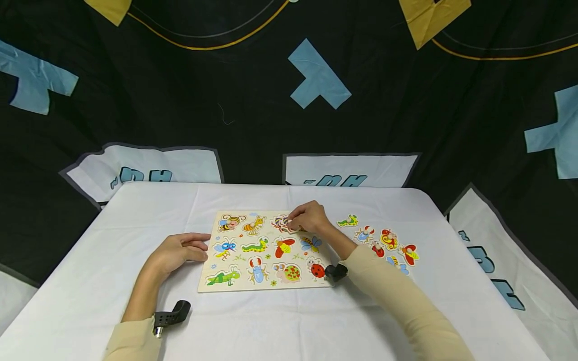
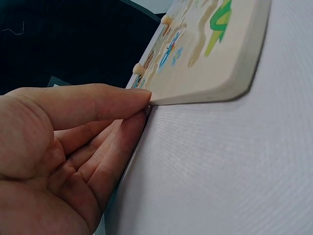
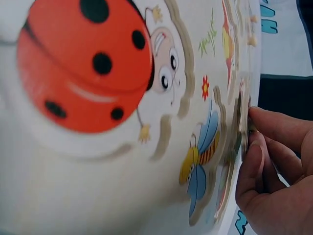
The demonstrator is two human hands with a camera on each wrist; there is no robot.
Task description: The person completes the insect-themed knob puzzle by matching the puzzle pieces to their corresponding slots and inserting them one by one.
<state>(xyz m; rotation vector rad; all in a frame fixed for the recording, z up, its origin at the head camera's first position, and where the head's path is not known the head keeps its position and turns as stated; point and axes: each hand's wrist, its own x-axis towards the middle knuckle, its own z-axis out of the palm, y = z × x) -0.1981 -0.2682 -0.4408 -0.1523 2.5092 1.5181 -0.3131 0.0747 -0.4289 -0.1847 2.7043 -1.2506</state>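
A wooden insect puzzle board (image 1: 266, 256) lies flat on the table. My left hand (image 1: 178, 253) rests by its left edge. In the left wrist view, the thumb and finger tips touch the board's edge (image 2: 215, 95) near a corner. My right hand (image 1: 310, 216) reaches over the top row, pinching a thin puzzle piece (image 3: 244, 120) between thumb and fingers. The held piece is close to the board, beside a dark striped insect picture (image 1: 280, 223); its own picture is mostly hidden. A red ladybug picture (image 3: 93, 63) fills much of the right wrist view.
Several loose pieces lie right of the board, among them a green caterpillar (image 1: 347, 220), a blue beetle (image 1: 364, 233) and a red-winged insect (image 1: 410, 254). Wooden knobs (image 2: 138, 69) stand up from the board. Behind the white table (image 1: 253, 326) hangs a black cloth (image 1: 253, 135).
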